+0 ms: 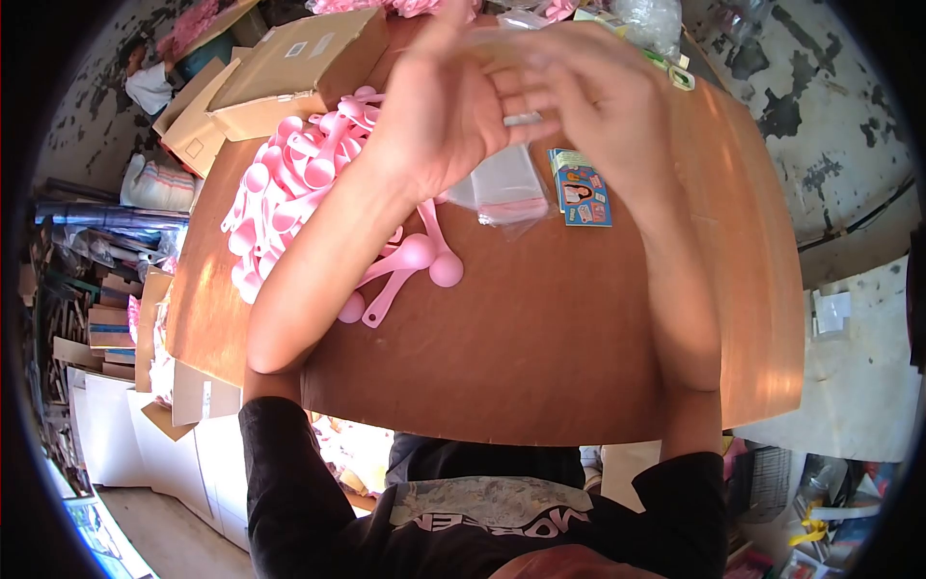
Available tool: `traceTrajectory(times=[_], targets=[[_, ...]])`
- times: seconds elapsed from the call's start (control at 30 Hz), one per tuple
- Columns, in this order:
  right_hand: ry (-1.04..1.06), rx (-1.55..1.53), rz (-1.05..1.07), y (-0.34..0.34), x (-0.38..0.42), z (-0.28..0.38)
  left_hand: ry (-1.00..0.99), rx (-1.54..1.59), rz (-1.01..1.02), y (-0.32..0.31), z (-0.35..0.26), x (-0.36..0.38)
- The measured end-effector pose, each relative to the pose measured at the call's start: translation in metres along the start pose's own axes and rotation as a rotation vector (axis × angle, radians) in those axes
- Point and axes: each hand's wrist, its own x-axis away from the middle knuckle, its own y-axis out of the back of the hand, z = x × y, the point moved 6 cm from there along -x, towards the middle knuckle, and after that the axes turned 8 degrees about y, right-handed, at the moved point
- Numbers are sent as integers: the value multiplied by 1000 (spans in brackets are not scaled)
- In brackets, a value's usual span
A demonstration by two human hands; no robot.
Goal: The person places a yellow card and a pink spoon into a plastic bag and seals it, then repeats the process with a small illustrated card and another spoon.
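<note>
My left hand (439, 121) is raised over the far part of the brown table (521, 338), palm showing and fingers blurred. Close beside it on the right, my right hand (588, 87) is also raised, with its fingers bent and partly smeared. A ring shows on a finger between the two hands. Pink plastic spoons (289, 183) lie in a pile left of my left forearm, and a few more lie near its inner side. Below the hands are clear plastic bags (509, 183). Blue printed cards (582, 193) lie beside the bags, near my right wrist.
An open cardboard box (299, 68) stands at the table's back left. Clear plastic wrap (648, 24) and pink items (405, 6) lie along the back edge. Another person (149, 87) is at the far upper left. A white sack (159, 183) is beyond the left edge.
</note>
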Motion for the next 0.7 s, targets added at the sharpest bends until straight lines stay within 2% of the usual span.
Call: traceTrajectory(times=[0.03,0.07,0.13,0.17,0.23,0.27,0.33,0.4,0.47,0.53,0.57,0.63,0.67,0.7], targets=[[140,72,86,-10,4,3,-114,112,17,10,-5,1],[280,142,172,-21,10,7,-114,116,15,14,-8,2],[287,181,214,-33,14,8,-225,175,-231,38,-18,9],[340,229,262,-39,16,13,-229,178,-238,43,-22,7],[400,262,310,-50,19,18,-382,177,-359,58,-36,7],[379,207,295,-52,21,16,-460,176,-420,65,-43,11],[359,145,283,-57,24,13,-494,165,-443,67,-58,18],[193,-60,221,-59,23,6,-643,159,-499,76,-81,30],[146,-74,218,-70,32,1,-651,206,-525,81,-96,37],[-59,-27,570,-108,56,-32,-639,285,-485,84,-104,42],[-51,-25,570,-118,60,-41,-662,267,-454,91,-110,43],[58,180,757,-140,69,-51,-665,275,-473,85,-111,45],[60,183,757,-144,69,-55,-665,283,-498,83,-110,46],[41,221,857,-151,70,-59,-668,283,-496,82,-110,46]])
